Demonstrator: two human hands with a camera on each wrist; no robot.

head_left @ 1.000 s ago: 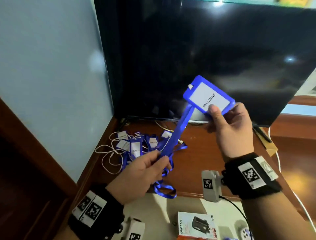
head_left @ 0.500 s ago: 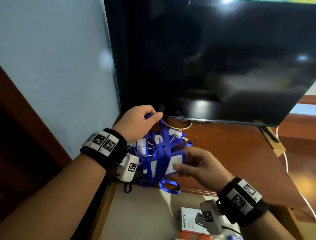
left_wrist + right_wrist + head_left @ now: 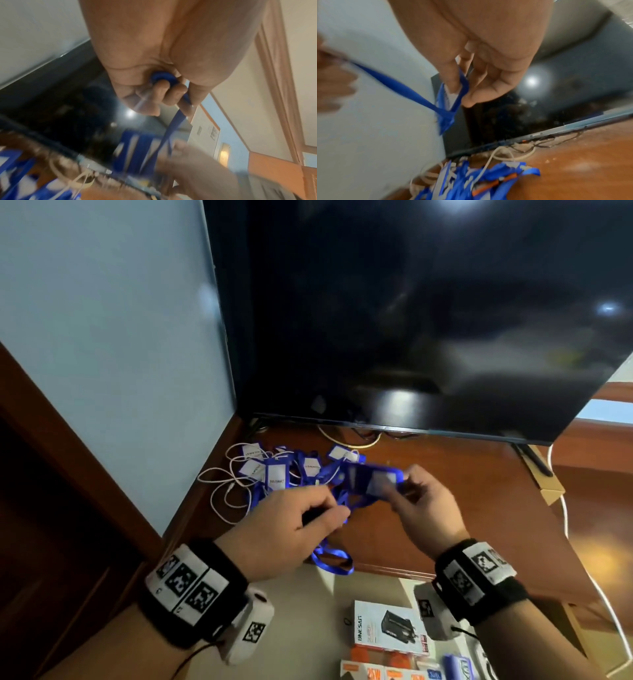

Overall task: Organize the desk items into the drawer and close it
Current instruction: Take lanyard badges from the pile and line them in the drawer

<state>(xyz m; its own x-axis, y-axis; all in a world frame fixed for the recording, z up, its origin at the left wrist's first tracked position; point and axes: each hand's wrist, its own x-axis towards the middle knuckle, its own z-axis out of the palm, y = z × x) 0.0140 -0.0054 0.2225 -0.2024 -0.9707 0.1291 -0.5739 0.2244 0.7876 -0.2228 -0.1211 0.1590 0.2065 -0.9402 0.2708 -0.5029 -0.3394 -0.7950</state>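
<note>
My right hand (image 3: pixel 416 494) pinches a blue badge holder (image 3: pixel 373 482) with a white card, held just above the wooden desk (image 3: pixel 445 508); in the right wrist view the badge holder (image 3: pixel 452 93) sits between thumb and fingers. My left hand (image 3: pixel 301 522) grips its blue lanyard strap (image 3: pixel 334 561), whose loop hangs over the desk's front edge. In the left wrist view the fingers (image 3: pixel 164 92) curl round the strap (image 3: pixel 171 129). A pile of more blue badges (image 3: pixel 287 470) lies at the desk's back left corner. The open drawer (image 3: pixel 308 628) is below the desk edge.
A large dark screen (image 3: pixel 428 320) stands at the back of the desk. White cable (image 3: pixel 222 491) tangles by the badge pile. In the drawer lie a white adapter box (image 3: pixel 387 626) and orange-and-white boxes (image 3: pixel 383 672). A wall (image 3: pixel 102 320) closes the left side.
Both hands have come back from the badge pile toward the desk's front middle. The right hand now holds the badge higher, the left hand grips the strap lower down.
</note>
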